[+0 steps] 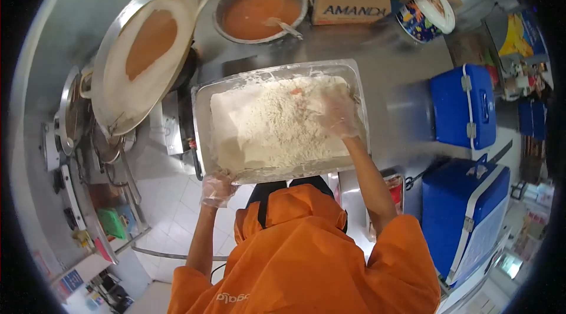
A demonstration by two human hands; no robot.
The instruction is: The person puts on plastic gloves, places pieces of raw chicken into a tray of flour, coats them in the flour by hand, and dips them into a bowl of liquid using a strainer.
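Fingers of the gloved right hand (341, 114) lie blurred in pale powder (271, 119), their spread impossible to tell; those of the gloved left hand (218, 189) meet the tray's near left corner, their grip unclear. Metal table (401, 78), above white floor tiles (177, 219), with two blue coolers (463, 104) at right. Rectangular tray (359, 93): the powder, lumpy towards the middle and right. Metal bowl (219, 16) beyond: orange liquid (259, 13) and a utensil (286, 28).
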